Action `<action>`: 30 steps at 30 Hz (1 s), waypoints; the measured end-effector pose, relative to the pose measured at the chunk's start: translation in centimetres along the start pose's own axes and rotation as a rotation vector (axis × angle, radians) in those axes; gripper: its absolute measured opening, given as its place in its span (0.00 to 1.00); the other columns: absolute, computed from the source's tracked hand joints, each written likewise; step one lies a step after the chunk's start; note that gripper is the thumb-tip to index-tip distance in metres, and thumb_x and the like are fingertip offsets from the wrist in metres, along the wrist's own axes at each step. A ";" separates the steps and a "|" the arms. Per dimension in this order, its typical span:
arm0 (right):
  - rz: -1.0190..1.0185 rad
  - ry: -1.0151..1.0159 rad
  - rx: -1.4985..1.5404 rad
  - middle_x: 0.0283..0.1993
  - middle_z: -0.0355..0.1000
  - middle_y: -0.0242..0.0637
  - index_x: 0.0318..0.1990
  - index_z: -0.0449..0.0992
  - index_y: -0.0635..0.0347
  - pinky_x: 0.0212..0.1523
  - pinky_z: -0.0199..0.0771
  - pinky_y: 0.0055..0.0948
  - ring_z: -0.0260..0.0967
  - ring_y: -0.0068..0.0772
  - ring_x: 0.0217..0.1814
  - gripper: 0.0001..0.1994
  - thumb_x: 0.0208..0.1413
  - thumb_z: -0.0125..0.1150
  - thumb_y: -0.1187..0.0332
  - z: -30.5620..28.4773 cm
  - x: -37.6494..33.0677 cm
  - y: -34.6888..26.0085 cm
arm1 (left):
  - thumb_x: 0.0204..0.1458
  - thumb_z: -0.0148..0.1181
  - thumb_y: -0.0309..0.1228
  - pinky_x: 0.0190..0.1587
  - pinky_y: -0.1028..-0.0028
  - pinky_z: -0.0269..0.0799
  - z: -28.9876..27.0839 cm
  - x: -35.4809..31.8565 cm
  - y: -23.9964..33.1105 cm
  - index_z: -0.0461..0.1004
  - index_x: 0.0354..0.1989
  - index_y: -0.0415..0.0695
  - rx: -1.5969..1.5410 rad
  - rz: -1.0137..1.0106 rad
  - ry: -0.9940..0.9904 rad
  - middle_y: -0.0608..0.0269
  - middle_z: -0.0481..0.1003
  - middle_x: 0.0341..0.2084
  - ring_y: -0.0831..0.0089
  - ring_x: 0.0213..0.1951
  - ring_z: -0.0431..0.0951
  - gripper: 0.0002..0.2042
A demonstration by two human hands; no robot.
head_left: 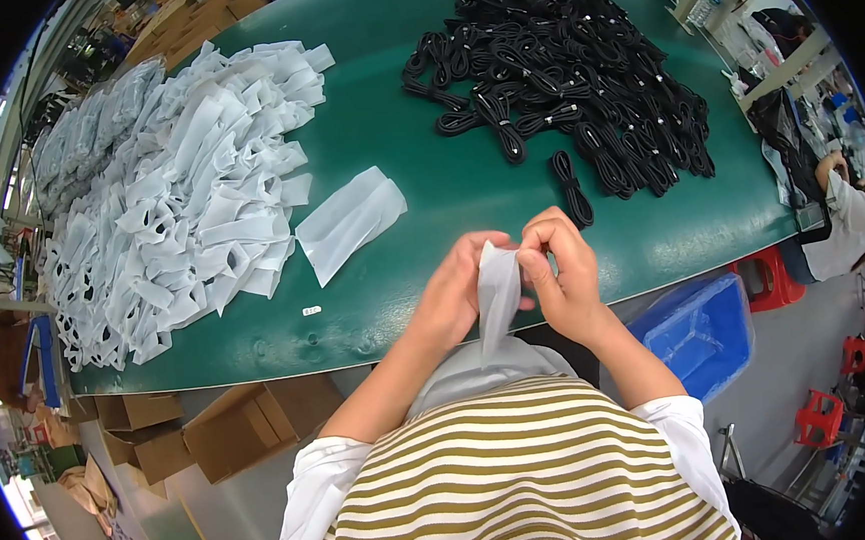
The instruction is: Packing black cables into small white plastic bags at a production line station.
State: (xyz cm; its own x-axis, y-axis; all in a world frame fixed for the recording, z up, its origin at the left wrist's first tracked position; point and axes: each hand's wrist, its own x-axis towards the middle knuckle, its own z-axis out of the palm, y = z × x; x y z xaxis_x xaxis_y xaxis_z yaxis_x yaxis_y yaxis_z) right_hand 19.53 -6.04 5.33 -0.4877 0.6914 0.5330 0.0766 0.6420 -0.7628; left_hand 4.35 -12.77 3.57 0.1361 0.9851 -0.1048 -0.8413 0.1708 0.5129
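Both my hands hold a translucent white plastic bag point(498, 296) in front of my body, just over the table's near edge. My left hand point(457, 290) is closed on its left side. Thumb and fingers of my right hand point(562, 271) pinch its upper right corner. Another flat translucent bag point(353, 220) lies alone on the green table point(381, 103), beyond my left hand. A single coiled black cable point(571, 188) rests beyond my right hand, apart from the big heap of bundled black cables point(579, 69).
A large pile of white bags point(186, 187) covers the table's left side. A small white label point(312, 311) lies near the front edge. Below stand cardboard boxes point(253, 423) at left, a blue bin point(698, 337) and red stool point(769, 279) at right. Another person point(840, 216) sits far right.
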 end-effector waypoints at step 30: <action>-0.242 0.737 -0.919 0.52 0.74 0.49 0.57 0.74 0.55 0.53 0.71 0.42 0.73 0.48 0.50 0.31 0.50 0.65 0.45 -25.3 38.3 -7.2 | 0.44 0.71 0.46 0.68 0.46 0.52 -7.7 1.1 6.3 0.63 0.64 0.41 2.156 0.665 -0.004 0.43 0.59 0.64 0.39 0.69 0.51 0.39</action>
State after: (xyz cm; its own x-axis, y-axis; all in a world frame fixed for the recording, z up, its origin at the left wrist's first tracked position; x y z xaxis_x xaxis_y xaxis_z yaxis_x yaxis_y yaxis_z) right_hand 22.32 24.21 40.54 0.0167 0.3514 0.9361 0.7892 0.5702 -0.2281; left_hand -4.80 -10.73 0.07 0.1686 0.8924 0.4185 0.8876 -0.3221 0.3292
